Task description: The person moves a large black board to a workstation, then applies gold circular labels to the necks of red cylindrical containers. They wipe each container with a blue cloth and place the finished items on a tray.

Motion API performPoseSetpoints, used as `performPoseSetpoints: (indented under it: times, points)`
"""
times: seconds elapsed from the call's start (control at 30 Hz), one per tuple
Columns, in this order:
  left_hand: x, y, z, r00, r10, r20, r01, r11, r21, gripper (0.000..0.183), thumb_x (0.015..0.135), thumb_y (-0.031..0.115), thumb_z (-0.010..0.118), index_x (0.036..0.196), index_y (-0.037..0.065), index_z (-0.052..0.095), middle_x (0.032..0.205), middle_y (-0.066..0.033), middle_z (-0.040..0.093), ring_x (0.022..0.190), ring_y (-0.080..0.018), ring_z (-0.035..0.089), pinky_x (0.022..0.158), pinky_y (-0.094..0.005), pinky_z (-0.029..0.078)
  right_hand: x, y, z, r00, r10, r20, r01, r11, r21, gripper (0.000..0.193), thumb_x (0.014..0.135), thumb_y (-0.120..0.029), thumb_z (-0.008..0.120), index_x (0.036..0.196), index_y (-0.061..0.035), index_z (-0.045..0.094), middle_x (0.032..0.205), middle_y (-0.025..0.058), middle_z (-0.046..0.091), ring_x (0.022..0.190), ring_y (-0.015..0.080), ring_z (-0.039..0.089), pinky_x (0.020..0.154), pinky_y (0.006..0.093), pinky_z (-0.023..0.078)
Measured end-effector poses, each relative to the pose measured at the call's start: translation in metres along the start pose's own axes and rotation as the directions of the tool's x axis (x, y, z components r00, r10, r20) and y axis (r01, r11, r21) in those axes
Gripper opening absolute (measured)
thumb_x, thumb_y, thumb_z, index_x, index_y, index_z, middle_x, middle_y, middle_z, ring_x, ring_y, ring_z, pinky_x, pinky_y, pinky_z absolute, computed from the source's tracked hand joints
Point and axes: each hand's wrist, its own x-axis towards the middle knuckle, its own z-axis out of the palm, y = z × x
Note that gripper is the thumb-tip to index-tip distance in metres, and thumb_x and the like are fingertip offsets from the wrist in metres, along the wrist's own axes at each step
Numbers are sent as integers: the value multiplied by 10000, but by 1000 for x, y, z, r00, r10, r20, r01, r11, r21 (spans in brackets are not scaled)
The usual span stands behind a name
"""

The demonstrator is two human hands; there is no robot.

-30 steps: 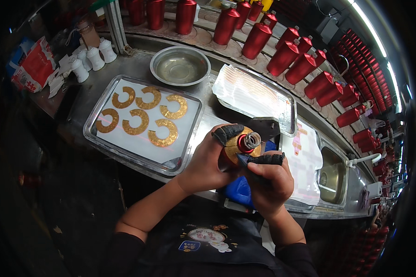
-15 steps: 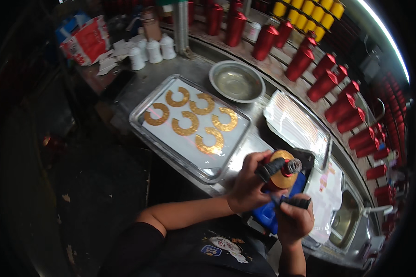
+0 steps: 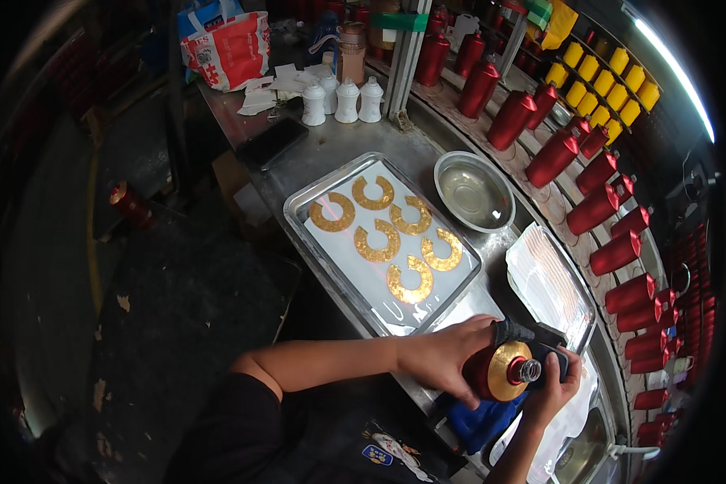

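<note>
My left hand (image 3: 444, 359) is wrapped around a red glass bottle (image 3: 506, 373) with a gold collar on its shoulder and a clear bare neck. The bottle is tilted, its neck toward the right. A black covering shows on a finger of that hand. Closed around a dark flat piece (image 3: 548, 360), my right hand (image 3: 558, 389) holds it against or close beside the bottle's far side; contact is partly hidden. To the left, a metal tray (image 3: 345, 292) lined with white sheet carries several gold C-shaped foil pieces (image 3: 377, 240).
A steel bowl (image 3: 474, 190) of liquid stands behind the tray. Farther right lies a second tray (image 3: 547, 278) with a striped sheet. Several red bottles (image 3: 594, 208) line a curved rack. Blue cloth (image 3: 480, 419) and a sink (image 3: 579, 453) are near my right arm. White bottles (image 3: 347, 102) stand at the back.
The view has shifted, so the bench sits lower and farther right. My right hand has moved from the bottle's near side to its far right side. My left hand still grips the bottle.
</note>
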Motion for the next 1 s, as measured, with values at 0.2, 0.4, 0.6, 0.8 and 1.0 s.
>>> performPoseSetpoints:
  times: [0.2,0.4,0.6,0.8,1.0]
  points:
    - [-49,-41,-183,510,11,-860,338,917,212,398,755,110,851,1019,19,567,1010,-104,641,796,-169,658,689,-327,537,-25,9,-29,991,-23,-133,29,999,44,173,888,-88,689,1020,-30,595,958,43,586,847,119,592,777,230,512]
    - [-140,-62,-361,260,193,-946,960,-154,233,717,674,371,852,1197,19,510,1389,-241,499,1328,-399,450,1105,-526,357,-50,15,-53,981,38,-190,-37,999,9,204,932,-108,651,1114,-31,600,1039,29,594,925,96,574,834,224,480]
    - [-152,-68,-389,136,-141,-981,989,-30,142,798,674,432,832,1247,23,456,1329,-232,556,1271,-389,523,1014,-491,462,-55,19,-66,983,55,-176,-55,998,2,207,929,-92,645,1122,-31,599,1025,28,591,913,95,572,847,227,474]
    - [-148,-76,-388,76,-24,-997,997,-8,76,801,664,410,822,1255,29,438,1291,-217,571,1235,-383,539,1005,-479,469,-55,12,-54,982,45,-182,-49,999,-21,212,923,-91,645,1120,-30,598,1011,29,593,894,98,579,830,228,484]
    - [-142,-87,-393,77,-1,-997,996,-51,77,800,671,408,816,1269,35,437,1311,-217,557,1262,-377,514,1065,-466,421,-58,8,-44,986,112,-126,-111,994,11,213,917,-110,653,1110,-38,600,984,23,584,862,91,571,805,218,479]
